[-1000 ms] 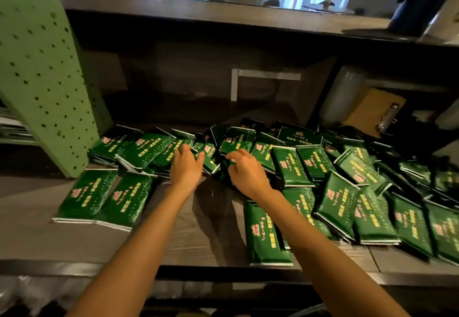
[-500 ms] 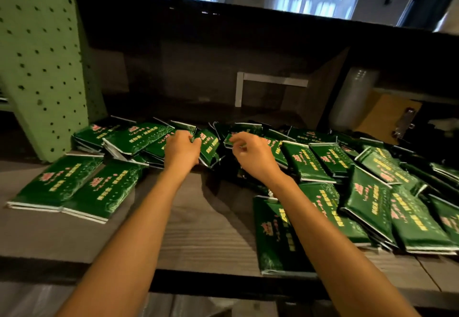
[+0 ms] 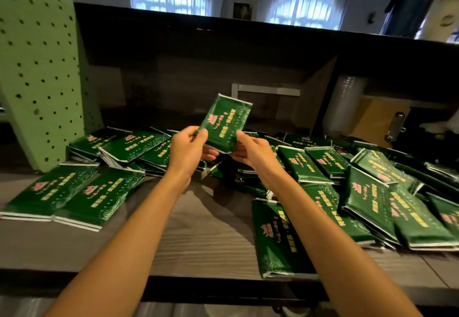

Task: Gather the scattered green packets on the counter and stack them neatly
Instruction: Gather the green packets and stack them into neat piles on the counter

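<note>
Two hands, one raised packet, one pegboard, one clipboard; heaped packets overlap beyond counting.

Glossy foil-like film wraps the green packets, silvery at the seams. The counter looks like matt, grained wood; the perforated panel seems painted metal.

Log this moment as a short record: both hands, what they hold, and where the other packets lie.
left hand: pinches the lower left edge of the held packet
right hand: holds its lower right edge
held packet: above the counter, tilted, printed face toward the camera
left pair of packets: flat, side by side at the counter's left
loose packets: overlapping heap at the right and rear
pegboard: stands at the far left
stacking: most packets not yet stacked
</note>
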The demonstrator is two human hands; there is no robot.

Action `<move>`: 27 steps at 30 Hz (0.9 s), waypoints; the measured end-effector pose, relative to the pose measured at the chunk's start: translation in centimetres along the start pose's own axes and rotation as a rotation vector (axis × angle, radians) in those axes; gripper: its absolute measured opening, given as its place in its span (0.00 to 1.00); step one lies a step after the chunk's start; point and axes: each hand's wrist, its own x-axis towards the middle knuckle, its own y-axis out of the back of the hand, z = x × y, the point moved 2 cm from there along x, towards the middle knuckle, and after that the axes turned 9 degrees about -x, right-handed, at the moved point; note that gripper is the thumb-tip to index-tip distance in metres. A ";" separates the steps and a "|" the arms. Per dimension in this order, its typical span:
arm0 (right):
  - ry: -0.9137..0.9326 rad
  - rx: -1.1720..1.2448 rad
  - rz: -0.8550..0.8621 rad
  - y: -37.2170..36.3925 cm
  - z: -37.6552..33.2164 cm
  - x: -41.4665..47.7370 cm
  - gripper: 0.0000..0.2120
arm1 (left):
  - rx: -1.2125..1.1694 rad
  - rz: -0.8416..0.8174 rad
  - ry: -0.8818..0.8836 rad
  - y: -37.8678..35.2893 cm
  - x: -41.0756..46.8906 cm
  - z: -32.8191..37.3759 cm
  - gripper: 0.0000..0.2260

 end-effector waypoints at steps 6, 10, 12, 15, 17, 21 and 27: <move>-0.061 0.071 0.278 2.6 0.2 0.7 0.09 | 0.293 0.015 0.001 -0.7 0.1 -1.1 0.09; -0.091 0.179 0.425 4.5 0.5 0.7 0.06 | 0.857 0.058 0.013 0.2 0.1 -2.0 0.11; -0.082 0.232 0.414 4.5 0.6 0.5 0.06 | 0.853 -0.069 0.111 -0.1 -0.1 -2.5 0.14; -0.052 0.219 0.366 4.1 0.7 0.4 0.06 | 0.764 -0.160 0.190 -0.2 -0.2 -2.9 0.12; -0.037 0.184 0.336 3.8 0.8 0.4 0.06 | 0.650 -0.121 0.249 0.3 -0.1 -3.0 0.09; -0.018 0.120 0.292 3.2 0.8 0.2 0.05 | 0.611 0.019 0.249 1.1 0.3 -2.5 0.07; -0.023 0.040 0.262 2.7 1.1 0.4 0.05 | 0.603 0.305 0.056 2.2 0.8 -1.0 0.06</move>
